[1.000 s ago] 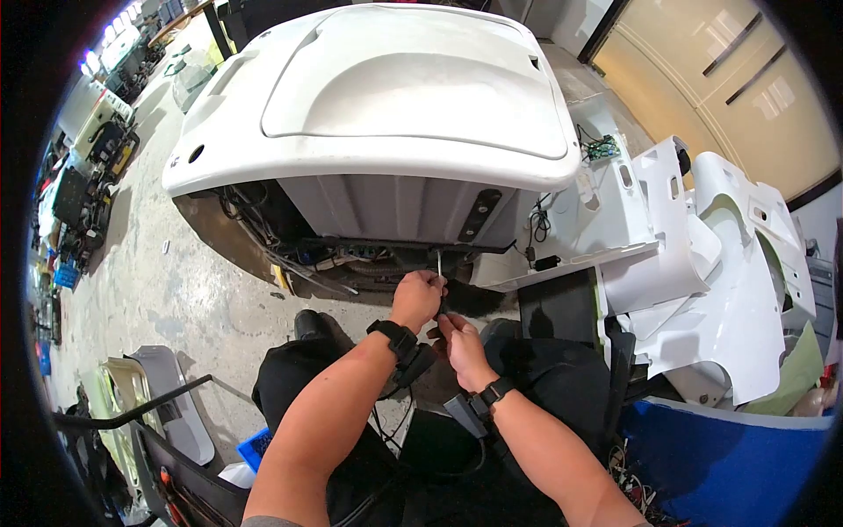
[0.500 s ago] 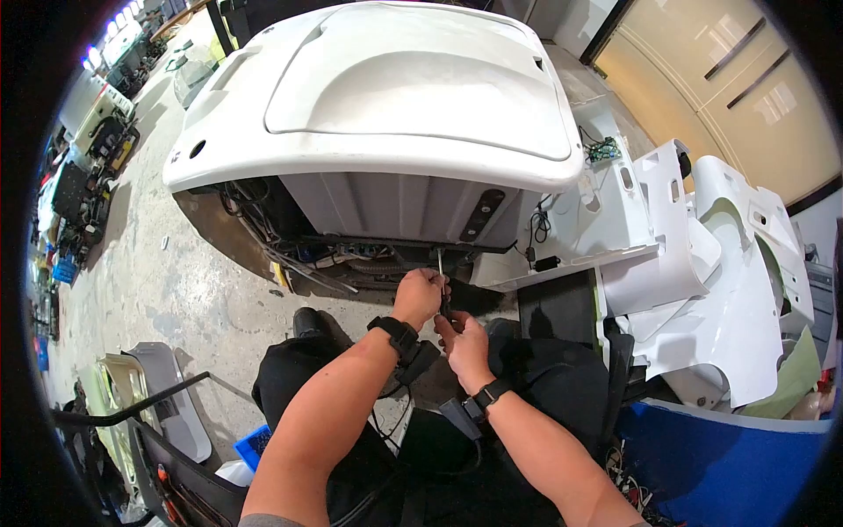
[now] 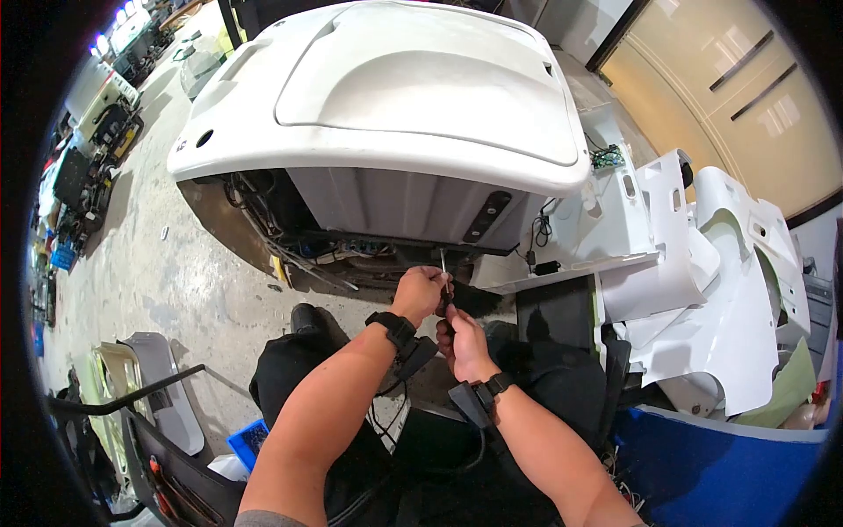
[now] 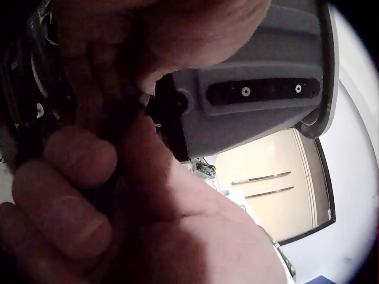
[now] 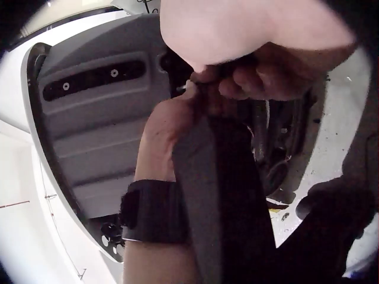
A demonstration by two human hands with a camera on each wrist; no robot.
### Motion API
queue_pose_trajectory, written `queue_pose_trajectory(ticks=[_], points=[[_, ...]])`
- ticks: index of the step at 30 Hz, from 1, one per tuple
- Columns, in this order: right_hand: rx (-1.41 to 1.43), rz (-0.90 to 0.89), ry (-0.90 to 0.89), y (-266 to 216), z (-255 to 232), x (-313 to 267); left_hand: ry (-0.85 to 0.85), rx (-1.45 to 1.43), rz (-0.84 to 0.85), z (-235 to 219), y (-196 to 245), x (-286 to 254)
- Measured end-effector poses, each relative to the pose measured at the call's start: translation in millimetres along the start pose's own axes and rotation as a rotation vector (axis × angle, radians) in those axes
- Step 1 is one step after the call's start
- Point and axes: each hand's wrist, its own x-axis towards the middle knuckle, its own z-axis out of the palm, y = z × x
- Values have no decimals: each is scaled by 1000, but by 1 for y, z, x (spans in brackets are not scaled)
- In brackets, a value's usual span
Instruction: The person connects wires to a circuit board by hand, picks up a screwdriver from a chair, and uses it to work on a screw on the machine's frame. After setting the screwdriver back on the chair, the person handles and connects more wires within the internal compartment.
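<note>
My left hand (image 3: 420, 292) pinches what looks like a screwdriver (image 3: 443, 260) near its thin pale shaft, which points up at the lower edge of a machine under a white cover (image 3: 439, 92). Just below, my right hand (image 3: 465, 342) grips the dark handle, with thumb and fingers curled round it. The two hands nearly meet, and the fingers hide most of the tool. In the left wrist view the right hand (image 4: 201, 225) shows below the left; the shaft's tip is hidden. The machine's grey ribbed panel (image 3: 378, 206) carries a black strip with two round fasteners.
Loose cables (image 3: 303, 268) hang under the machine's left side. White plastic shells (image 3: 738, 290) and a blue bin (image 3: 720, 465) stand at the right. A black-framed cart (image 3: 154, 391) and a small blue basket (image 3: 250, 439) are at the lower left.
The head view has shifted slightly. My right hand has changed its hold on the handle, its fingers now higher and turned; the left hand stays at the shaft.
</note>
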Motion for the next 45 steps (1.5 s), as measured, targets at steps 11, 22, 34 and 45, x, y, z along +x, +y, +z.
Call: queue_pose_trajectory(ticks=[11,22,34,45], points=[[-18,-40,-21,1,-1,7,28,329,177,-1,-12,2],[249,142,-80,-1,-8,9,53,360,188,-2,-4,-5],[126,-82,131,1,-1,3,37,590,194,-4,4,-8],[-1,-83,120,7,-8,0,-25,432,158,-7,-6,-8]])
